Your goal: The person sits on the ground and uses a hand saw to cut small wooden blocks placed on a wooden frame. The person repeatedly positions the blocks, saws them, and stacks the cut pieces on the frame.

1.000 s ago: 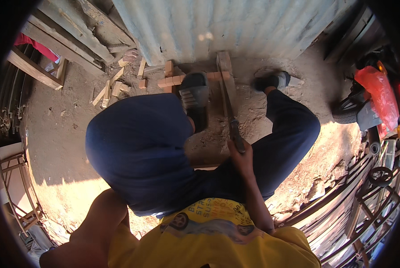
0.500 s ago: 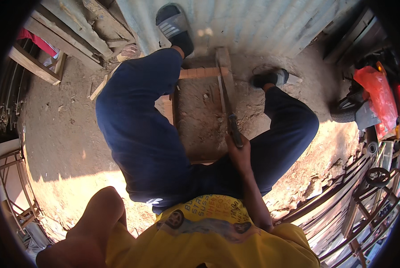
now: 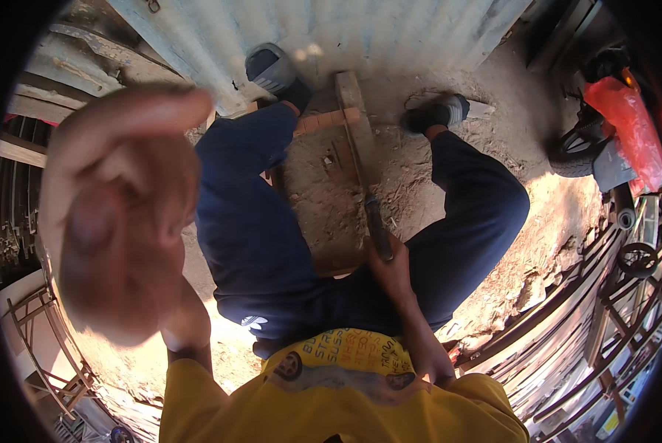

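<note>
My right hand (image 3: 390,267) is closed round the dark handle of a long, narrow-bladed tool (image 3: 375,223) between my thighs. The tool's thin blade points away from me, along a wooden block (image 3: 351,94) on the dirt floor. The tool's exact kind is unclear. My left hand (image 3: 128,214) is raised close to the camera at the left, large and blurred. One finger stretches to the right, the others are bent, and I see nothing in it. A reddish-brown strip (image 3: 320,122) lies crosswise against the block, between my feet.
A corrugated metal sheet (image 3: 331,37) stands beyond my feet. To the right are a red plastic bag (image 3: 626,133), a wheel (image 3: 571,151) and stacked long pieces (image 3: 560,310). Planks (image 3: 69,63) lean at the far left, above a thin frame (image 3: 43,340).
My left hand has come up from the lower left, close to the camera. The view has shifted slightly; my right hand still grips the tool.
</note>
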The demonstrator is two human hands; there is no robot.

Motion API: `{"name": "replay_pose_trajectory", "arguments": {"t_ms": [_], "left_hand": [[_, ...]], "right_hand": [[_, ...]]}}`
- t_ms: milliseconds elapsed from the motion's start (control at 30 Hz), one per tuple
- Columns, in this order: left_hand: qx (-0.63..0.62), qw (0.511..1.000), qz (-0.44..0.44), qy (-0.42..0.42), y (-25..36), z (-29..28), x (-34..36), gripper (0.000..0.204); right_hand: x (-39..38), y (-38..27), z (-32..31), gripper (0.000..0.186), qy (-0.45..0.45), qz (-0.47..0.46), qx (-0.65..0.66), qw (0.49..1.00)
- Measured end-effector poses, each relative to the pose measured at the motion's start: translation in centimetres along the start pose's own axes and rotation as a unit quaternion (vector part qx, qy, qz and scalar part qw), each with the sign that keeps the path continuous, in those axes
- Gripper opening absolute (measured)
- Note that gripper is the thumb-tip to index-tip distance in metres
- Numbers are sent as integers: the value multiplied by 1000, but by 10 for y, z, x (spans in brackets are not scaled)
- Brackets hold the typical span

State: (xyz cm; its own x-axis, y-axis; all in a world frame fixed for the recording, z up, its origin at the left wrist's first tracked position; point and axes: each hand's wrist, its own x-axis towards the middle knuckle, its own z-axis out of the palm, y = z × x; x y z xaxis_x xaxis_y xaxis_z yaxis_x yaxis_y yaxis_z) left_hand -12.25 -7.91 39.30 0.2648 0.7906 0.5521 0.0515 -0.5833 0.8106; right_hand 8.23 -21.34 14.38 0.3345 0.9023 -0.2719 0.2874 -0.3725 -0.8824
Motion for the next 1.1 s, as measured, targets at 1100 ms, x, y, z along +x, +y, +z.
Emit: {"name": "replay_pose_trajectory", "arguments": {"t_ms": [1100], "left_hand": [[456,731,-193,-469,-283,8,53,43]], "right_hand": [[1,-21,5,14,-33,-4,4,999]]}}
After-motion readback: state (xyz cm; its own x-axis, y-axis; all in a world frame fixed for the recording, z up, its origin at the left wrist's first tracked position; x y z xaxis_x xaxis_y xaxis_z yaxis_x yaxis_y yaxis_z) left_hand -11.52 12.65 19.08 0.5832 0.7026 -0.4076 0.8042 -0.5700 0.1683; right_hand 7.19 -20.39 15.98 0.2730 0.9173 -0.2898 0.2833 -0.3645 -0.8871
